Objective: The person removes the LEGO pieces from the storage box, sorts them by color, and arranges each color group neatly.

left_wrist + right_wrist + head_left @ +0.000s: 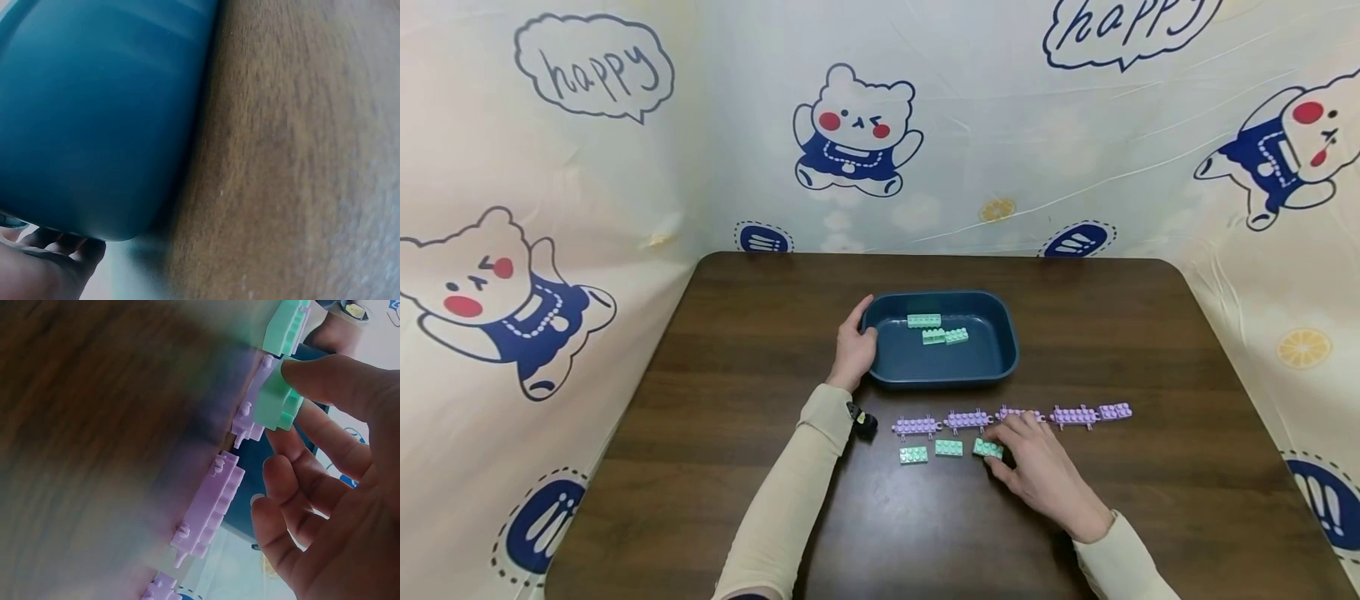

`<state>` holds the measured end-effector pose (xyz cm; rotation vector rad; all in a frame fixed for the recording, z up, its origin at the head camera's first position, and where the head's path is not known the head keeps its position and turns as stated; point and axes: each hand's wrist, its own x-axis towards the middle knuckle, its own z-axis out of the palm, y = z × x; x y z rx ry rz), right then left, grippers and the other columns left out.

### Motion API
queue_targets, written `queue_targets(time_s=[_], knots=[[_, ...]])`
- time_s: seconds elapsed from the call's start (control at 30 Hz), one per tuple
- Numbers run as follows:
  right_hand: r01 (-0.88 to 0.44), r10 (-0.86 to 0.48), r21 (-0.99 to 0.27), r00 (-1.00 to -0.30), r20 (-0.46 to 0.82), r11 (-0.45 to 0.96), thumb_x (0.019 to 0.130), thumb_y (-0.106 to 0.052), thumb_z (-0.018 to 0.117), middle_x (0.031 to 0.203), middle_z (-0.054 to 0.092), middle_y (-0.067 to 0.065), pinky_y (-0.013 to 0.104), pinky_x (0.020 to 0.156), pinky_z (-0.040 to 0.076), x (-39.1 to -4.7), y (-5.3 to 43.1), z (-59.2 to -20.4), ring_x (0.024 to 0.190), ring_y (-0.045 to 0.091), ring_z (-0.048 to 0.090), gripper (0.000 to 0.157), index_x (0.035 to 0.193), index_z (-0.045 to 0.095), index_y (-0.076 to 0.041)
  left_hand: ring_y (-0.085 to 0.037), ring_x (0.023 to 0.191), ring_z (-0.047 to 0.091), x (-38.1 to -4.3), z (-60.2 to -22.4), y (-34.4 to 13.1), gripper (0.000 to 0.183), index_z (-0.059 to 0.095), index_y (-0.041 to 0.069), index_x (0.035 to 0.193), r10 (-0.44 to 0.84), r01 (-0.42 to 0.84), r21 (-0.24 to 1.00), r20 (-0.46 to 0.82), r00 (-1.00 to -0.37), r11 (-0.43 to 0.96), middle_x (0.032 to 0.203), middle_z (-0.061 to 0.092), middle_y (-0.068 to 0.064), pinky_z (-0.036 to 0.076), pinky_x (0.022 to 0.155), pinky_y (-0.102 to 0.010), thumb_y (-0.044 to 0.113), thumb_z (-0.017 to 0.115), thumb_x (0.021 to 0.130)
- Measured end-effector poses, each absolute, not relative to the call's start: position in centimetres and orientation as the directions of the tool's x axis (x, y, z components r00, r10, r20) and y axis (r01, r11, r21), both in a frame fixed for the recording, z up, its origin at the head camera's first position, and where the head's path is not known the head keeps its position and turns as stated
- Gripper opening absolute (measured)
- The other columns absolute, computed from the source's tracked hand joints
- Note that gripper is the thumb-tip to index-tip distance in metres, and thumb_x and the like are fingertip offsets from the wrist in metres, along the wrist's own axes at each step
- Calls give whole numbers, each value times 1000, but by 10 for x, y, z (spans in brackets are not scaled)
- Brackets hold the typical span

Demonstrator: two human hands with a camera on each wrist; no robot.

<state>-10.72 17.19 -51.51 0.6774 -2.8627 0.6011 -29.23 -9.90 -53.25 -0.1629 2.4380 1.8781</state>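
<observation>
My left hand grips the left end of a dark blue tray, its thumb over the rim and its fingers along the outer wall. In the left wrist view, the tray's side fills the upper left. My right hand pinches a mint green toy brick between thumb and fingers, low over the table. Left of it lie another green brick and, farther along, a third green brick. Behind these runs a row of lilac bricks, partly hidden by the right hand.
Inside the tray lie a green brick and two smaller-looking green pieces side by side. The brown wooden table ends at a patterned cloth backdrop. A short lilac brick ends the row at right.
</observation>
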Motion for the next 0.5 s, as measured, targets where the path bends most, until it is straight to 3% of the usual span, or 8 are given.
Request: queue_targets(time_s=[0.17, 0.5], knots=[[-454, -404, -341, -890, 211, 823, 76, -21, 82, 95, 59, -5, 39, 79, 42, -108, 171, -516, 92, 19, 49, 26, 99, 72, -14, -23, 141, 30, -292, -533, -99, 60, 40, 28, 149, -53, -124, 958, -114, -992, 260, 155, 34, -1, 26, 113, -48, 1, 43, 95], [-454, -411, -335, -891, 195, 825, 77, -21, 81, 95, 59, -5, 39, 78, 43, -109, 172, -519, 93, 19, 50, 25, 100, 73, -14, -24, 129, 44, -291, -531, -97, 48, 41, 15, 146, -76, -162, 952, -147, -986, 261, 146, 45, -9, 35, 108, -47, 6, 44, 99]])
